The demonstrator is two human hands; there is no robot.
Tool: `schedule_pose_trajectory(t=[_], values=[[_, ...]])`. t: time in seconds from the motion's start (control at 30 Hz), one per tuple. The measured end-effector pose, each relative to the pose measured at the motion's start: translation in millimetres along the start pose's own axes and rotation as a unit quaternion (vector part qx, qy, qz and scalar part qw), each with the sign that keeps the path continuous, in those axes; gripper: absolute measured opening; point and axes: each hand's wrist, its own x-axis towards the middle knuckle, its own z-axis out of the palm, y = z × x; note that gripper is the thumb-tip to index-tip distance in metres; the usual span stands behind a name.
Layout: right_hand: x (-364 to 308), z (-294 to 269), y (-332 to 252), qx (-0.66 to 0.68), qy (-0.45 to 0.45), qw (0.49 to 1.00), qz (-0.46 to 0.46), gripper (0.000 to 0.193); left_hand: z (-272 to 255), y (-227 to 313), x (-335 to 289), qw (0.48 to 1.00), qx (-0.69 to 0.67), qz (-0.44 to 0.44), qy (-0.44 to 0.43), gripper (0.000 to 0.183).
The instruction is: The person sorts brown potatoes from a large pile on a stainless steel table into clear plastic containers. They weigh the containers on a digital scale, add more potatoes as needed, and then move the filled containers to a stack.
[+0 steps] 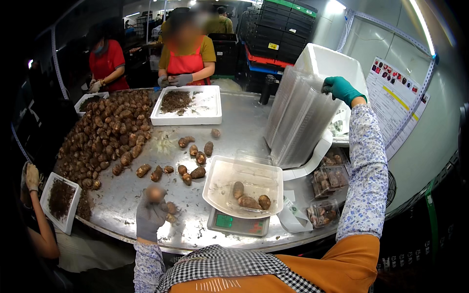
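- right hand (340, 90): green glove, fingers pinched on top edge of clear tray stack (298, 117)
- left hand (150, 215): grey glove, blurred, closed around taro root (156, 194)
- scale (238, 224) tub (243, 185): 3 roots

A: Lighting? 
B: Bright overhead tube lights (422, 24); glare on the steel table (244, 122). 
A: Defects? 
B: Fisheye bending and black vignette at the edges. The left hand (150, 215) is motion-blurred; background is soft.

steel table (244, 122) carries a taro heap (105, 136); white foam tray (188, 105); scale (238, 224); stacked clear containers (298, 117)
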Motion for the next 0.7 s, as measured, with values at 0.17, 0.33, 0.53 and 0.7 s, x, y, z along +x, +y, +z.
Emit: schedule_pose_trajectory(t=[0.17, 0.33, 0.53, 0.7], values=[[-5.2, 12.3, 10.7, -0.038, -0.024, 0.999, -0.011, 0.021, 3.6, -6.4, -0.3, 0.999, 0.013, 0.015, 0.028, 0.040], [8.8, 3.0, 24.7, -0.021, -0.040, 0.999, -0.024, 0.025, 11.5, -3.8, -1.4, 0.996, 0.058, 0.028, 0.057, 0.040], [9.0, -2.2, 19.9, 0.022, 0.030, 0.999, -0.036, 0.024, -11.5, 11.2, 3.5, 0.995, 0.070, 0.054, 0.054, 0.036], [16.3, -11.3, 25.2, 0.117, 0.167, 0.979, 0.002, 0.020, -9.4, 6.4, 7.6, 0.996, 0.056, 0.042, 0.057, 0.037]])
